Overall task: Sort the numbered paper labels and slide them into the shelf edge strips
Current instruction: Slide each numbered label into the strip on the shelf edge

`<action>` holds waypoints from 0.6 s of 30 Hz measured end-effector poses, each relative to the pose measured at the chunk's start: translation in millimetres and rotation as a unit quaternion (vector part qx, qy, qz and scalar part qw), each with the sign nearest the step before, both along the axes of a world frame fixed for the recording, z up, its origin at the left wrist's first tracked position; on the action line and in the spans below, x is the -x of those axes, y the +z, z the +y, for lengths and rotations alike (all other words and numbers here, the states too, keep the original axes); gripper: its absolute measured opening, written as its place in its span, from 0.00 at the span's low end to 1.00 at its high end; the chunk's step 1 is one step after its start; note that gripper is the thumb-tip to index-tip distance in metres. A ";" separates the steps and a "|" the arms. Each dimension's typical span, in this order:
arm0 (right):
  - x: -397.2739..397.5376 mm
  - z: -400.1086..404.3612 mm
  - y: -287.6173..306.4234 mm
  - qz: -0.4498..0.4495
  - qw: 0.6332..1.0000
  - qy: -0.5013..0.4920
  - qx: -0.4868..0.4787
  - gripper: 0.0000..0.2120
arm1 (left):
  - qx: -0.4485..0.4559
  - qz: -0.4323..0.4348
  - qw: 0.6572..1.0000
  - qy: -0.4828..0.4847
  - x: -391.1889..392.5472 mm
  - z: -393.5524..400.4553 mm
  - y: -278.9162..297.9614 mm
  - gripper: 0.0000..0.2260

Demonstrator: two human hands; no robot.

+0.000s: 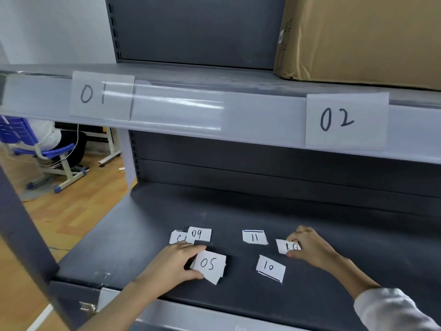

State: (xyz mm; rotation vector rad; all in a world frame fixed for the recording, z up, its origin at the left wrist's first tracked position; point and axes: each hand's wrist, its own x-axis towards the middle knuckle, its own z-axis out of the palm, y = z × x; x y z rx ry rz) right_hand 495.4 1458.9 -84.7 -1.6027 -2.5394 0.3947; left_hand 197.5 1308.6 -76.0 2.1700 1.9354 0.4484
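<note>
- The left hand (pixel 175 263) pinches the "05" label (pixel 210 266), atop a small stack on the lower shelf (pixel 334 235).
- The right hand (pixel 307 247) pinches another label (pixel 285 246).
- The edge strip (pixel 250 118) lies above both hands, beyond their fingertips.

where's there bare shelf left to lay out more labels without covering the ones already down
Bare patches: the back of the lower shelf behind label 09 and label 11, and its right end past the right hand. A narrower gap lies between label 05 and label 10. It is crowded around the left hand, where labels overlap.
</note>
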 end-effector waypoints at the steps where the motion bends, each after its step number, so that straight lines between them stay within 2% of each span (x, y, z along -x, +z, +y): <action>1: 1.3 -1.3 -0.3 0.004 1.000 -0.003 -0.008 0.15 | -0.002 -0.005 1.000 0.001 -0.8 0.1 -0.4 0.26; 4: 6.0 -6.1 -1.2 -0.010 1.000 -0.005 -0.026 0.16 | 0.000 -0.015 1.000 -0.001 -4.2 -0.3 -0.6 0.25; 11: 12.0 -7.3 1.4 -0.017 1.000 -0.013 -0.003 0.15 | 0.013 -0.015 1.000 -0.006 -0.9 -1.9 -3.9 0.26; 15: 13.8 -9.6 3.4 -0.010 1.000 -0.021 0.001 0.16 | 0.027 -0.029 0.999 -0.014 10.8 -5.7 -6.8 0.39; 18: 18.8 -18.4 7.1 0.010 0.999 -0.014 -0.029 0.15 | 0.014 -0.034 0.999 -0.024 16.4 -7.7 -7.3 0.42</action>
